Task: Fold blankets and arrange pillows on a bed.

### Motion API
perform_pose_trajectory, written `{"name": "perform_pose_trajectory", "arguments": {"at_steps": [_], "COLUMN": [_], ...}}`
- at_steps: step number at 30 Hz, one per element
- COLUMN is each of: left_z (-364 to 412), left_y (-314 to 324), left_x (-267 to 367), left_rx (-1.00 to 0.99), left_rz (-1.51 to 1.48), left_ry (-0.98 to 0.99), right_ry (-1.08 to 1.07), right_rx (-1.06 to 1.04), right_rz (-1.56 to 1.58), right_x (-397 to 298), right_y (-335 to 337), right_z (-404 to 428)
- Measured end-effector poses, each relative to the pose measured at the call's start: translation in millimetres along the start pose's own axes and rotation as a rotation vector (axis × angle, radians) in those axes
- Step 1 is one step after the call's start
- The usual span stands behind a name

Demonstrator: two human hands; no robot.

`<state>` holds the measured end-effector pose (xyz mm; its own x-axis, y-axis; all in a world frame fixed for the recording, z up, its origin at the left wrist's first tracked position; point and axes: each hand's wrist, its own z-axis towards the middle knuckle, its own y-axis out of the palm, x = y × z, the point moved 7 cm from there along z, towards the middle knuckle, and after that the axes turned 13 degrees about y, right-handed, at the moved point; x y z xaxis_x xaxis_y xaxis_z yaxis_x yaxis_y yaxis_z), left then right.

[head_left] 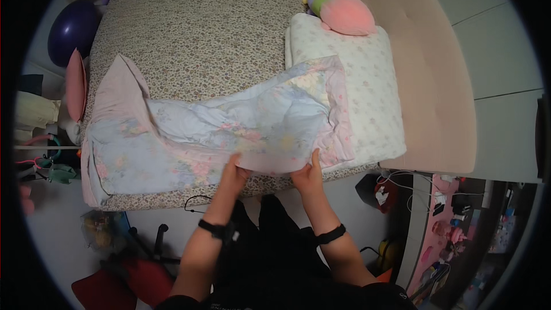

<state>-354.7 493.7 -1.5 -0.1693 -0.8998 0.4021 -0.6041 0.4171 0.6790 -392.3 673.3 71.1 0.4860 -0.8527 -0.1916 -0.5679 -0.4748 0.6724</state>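
A light blue floral quilt [258, 120] with a pink border lies bunched along the near side of the bed, its right end over a white patterned pillow or folded bedding [370, 94]. My left hand [234, 175] grips the quilt's near pink edge, thumb on top. A short way to the right, my right hand [309, 174] holds the same edge, fingers partly hidden beneath the fabric. Between the hands the edge is slightly blurred. At the left end, a pink corner of the quilt stands up in a fold.
The mattress [193, 43] has a small-flowered sheet. A striped plush caterpillar [348, 13] rests on the white bedding beside the beige headboard [422, 73]. A purple exercise ball [73, 32] and pink cushion [75, 86] are at left. A cluttered desk [430, 241] stands at right; a red chair [142, 280] is lower left.
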Motion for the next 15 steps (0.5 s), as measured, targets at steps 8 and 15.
{"name": "perform_pose_trajectory", "arguments": {"at_steps": [8,15], "left_z": [92.9,16.2], "left_y": [-55.9,-119.4], "left_x": [122.5,124.1], "left_rx": [0.169,0.028], "left_rz": [-0.001,0.223], "left_ry": [0.323,0.496], "right_ry": [-0.010,-0.349], "right_rx": [-0.012,0.084], "right_rz": [0.162,-0.484], "right_x": [-14.9,-42.7], "right_y": [-11.2,54.5], "right_z": [-3.2,-45.6]}}
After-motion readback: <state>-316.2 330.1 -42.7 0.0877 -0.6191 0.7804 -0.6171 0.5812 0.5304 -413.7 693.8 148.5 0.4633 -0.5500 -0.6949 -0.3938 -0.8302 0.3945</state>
